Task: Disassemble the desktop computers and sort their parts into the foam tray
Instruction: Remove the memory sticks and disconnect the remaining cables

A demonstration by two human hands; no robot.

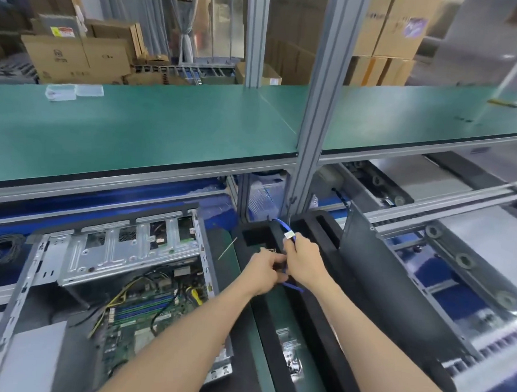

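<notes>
The right hand (303, 261) pinches a blue cable (282, 226), a flat one of the SATA kind, its fingers curled round the strand just below a pale tag (289, 235) fixed to it. The left hand (266, 268) meets it from the left, its fingers curled in against the same cable lower down; how firmly they hold is hard to make out, since the right hand covers the fingertips. The cable's long axis runs from the far end, where it arcs up and back toward the upright aluminium post (317, 115), down between the hands to a loose end (294, 287) pointing toward the person and to the right. Its middle stretch is hidden behind the two hands, and neither connector shows clearly. The hands hover over the far end of the black foam tray (321, 287), beside a square pocket (255, 237) near its far left corner; a metal part (290, 354) lies in a slot toward the near end, blurred. A dark side panel (359, 238) stands tilted along the tray's right edge. To the left, on the green bench mat (262, 344), lies the open desktop case (114, 278), its motherboard (145, 312) and yellow wires exposed, the near corner cut off by the left forearm. Above runs a green shelf (136, 122) carrying two clear plastic boxes (73, 91) near its far left edge, with cardboard cartons (76, 57) behind.
</notes>
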